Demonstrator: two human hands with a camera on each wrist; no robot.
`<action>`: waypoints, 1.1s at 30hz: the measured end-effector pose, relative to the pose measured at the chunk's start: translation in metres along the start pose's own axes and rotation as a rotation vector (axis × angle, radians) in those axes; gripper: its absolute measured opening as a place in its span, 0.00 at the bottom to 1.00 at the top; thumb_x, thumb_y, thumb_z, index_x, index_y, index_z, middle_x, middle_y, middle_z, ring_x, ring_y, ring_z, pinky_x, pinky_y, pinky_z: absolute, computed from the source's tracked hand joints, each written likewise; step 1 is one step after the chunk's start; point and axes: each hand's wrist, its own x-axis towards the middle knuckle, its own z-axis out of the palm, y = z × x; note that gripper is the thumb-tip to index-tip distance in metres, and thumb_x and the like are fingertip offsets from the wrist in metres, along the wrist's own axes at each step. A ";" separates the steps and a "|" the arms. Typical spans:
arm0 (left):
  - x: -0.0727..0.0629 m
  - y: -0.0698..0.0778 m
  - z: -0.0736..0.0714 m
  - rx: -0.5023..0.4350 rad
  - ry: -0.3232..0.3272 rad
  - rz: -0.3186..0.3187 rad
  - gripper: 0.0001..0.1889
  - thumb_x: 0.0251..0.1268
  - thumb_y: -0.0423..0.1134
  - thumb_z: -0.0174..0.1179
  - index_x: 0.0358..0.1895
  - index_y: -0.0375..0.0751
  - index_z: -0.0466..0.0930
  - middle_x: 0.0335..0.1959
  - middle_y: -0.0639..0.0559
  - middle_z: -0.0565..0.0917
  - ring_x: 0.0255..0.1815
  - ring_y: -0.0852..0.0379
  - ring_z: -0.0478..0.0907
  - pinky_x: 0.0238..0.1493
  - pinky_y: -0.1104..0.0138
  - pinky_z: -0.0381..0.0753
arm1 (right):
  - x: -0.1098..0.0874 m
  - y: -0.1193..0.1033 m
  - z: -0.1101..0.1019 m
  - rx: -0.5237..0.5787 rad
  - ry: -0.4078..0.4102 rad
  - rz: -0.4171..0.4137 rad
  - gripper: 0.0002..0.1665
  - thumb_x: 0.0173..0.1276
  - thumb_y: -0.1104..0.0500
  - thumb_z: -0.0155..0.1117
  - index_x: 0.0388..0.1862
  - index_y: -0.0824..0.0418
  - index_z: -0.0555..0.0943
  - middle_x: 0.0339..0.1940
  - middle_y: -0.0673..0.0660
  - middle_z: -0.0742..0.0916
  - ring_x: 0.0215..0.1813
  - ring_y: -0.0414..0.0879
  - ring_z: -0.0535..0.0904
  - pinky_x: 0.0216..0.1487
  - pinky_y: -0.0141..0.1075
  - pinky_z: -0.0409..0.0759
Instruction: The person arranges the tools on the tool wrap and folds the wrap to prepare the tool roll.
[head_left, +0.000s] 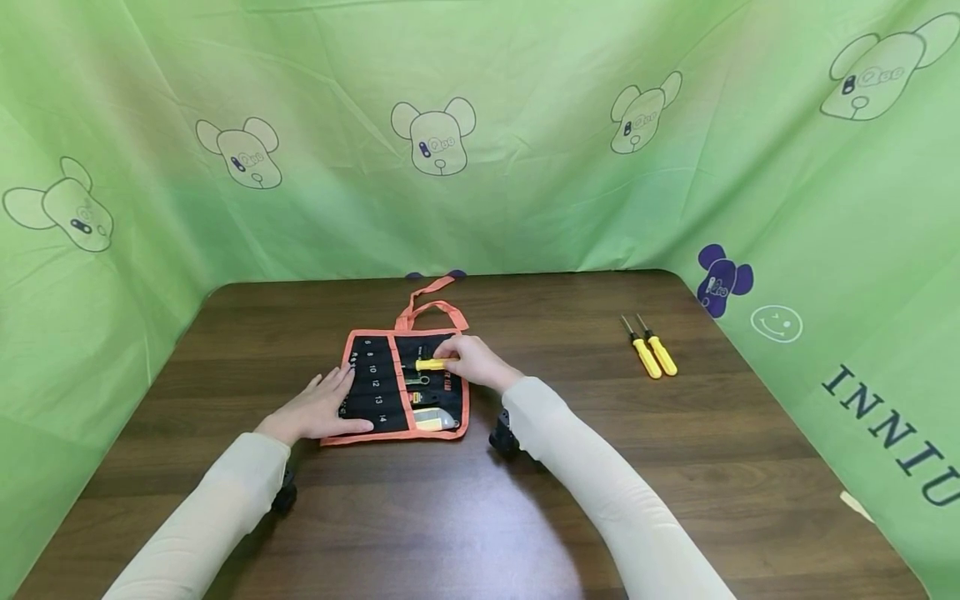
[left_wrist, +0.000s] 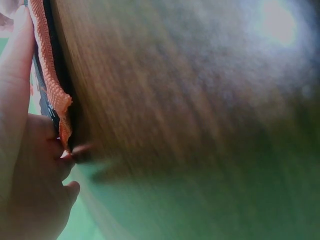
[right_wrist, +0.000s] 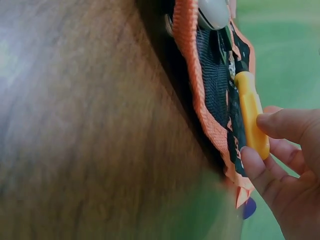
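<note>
A black tool roll [head_left: 362,400] with orange trim lies spread on the table, its left pockets printed with numbers. My left hand [head_left: 318,408] rests flat on the roll's left side, fingers stretched out. In my right hand [head_left: 480,364] the yellow handle of a screwdriver [right_wrist: 250,107] is pinched between thumb and fingers. That screwdriver lies crosswise over the roll's right half, its shaft end toward the pockets; how deep the shaft sits cannot be seen. Below it a small wrench [head_left: 417,381] and a utility knife [head_left: 435,419] sit in the right-hand pockets.
Two yellow-handled screwdrivers [head_left: 646,358] lie side by side on the right of the wooden table [head_left: 570,467]. Orange straps [head_left: 435,306] trail from the roll's far edge. A green printed curtain [head_left: 525,192] encloses the table's back and sides.
</note>
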 end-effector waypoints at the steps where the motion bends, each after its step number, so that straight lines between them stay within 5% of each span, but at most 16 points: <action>1: 0.000 0.000 0.000 0.000 0.002 0.001 0.56 0.54 0.70 0.51 0.69 0.25 0.43 0.71 0.32 0.44 0.71 0.38 0.40 0.65 0.46 0.40 | 0.001 0.000 0.001 0.002 -0.006 0.003 0.10 0.62 0.69 0.60 0.41 0.63 0.83 0.35 0.53 0.84 0.40 0.44 0.77 0.44 0.36 0.76; 20: 0.002 0.001 -0.001 0.016 -0.011 -0.010 0.56 0.54 0.70 0.50 0.70 0.25 0.43 0.71 0.32 0.43 0.71 0.38 0.40 0.65 0.46 0.40 | 0.007 -0.003 0.006 -0.086 -0.059 -0.034 0.11 0.65 0.70 0.57 0.42 0.63 0.84 0.37 0.54 0.82 0.39 0.44 0.74 0.43 0.34 0.74; 33: 0.001 -0.001 0.001 0.003 -0.006 -0.021 0.56 0.53 0.71 0.50 0.70 0.27 0.43 0.71 0.33 0.43 0.71 0.39 0.40 0.66 0.46 0.40 | 0.011 -0.011 0.007 -0.042 -0.075 0.072 0.11 0.68 0.70 0.52 0.41 0.64 0.82 0.41 0.57 0.83 0.38 0.45 0.76 0.43 0.36 0.75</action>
